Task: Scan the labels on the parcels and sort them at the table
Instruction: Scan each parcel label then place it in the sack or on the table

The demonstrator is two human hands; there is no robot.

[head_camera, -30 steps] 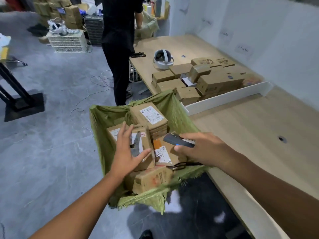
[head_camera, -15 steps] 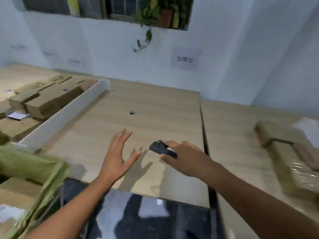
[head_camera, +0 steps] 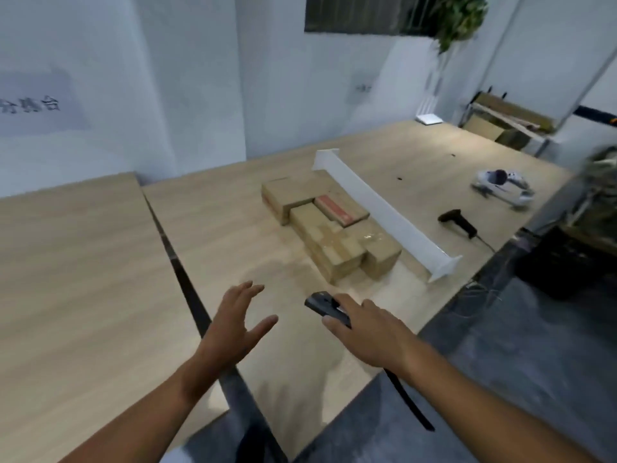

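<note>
Pale wooden table (head_camera: 100, 295) fills most of your view, backed by a white wall, with a dark seam (head_camera: 173, 259) running from far to near across its top. Your left hand (head_camera: 233, 325) hovers over the near part of the table, fingers spread wide and holding nothing. Your right hand (head_camera: 370, 332), just to its right, grips a small dark scanner (head_camera: 322, 304) that points toward the far side; a black strap (head_camera: 410, 406) hangs below that wrist. The parcels (head_camera: 334, 235), brown cardboard boxes packed edge to edge in one cluster, lie on the table beyond both hands and apart from them. A long white divider (head_camera: 384, 212) stands just to the right of the cluster. Farther right on the table lie a black handheld scanner (head_camera: 457, 222) with its cable and, beyond it, a blurred white headset (head_camera: 504, 187). A plant (head_camera: 460, 18) hangs at the far upper right.
</note>
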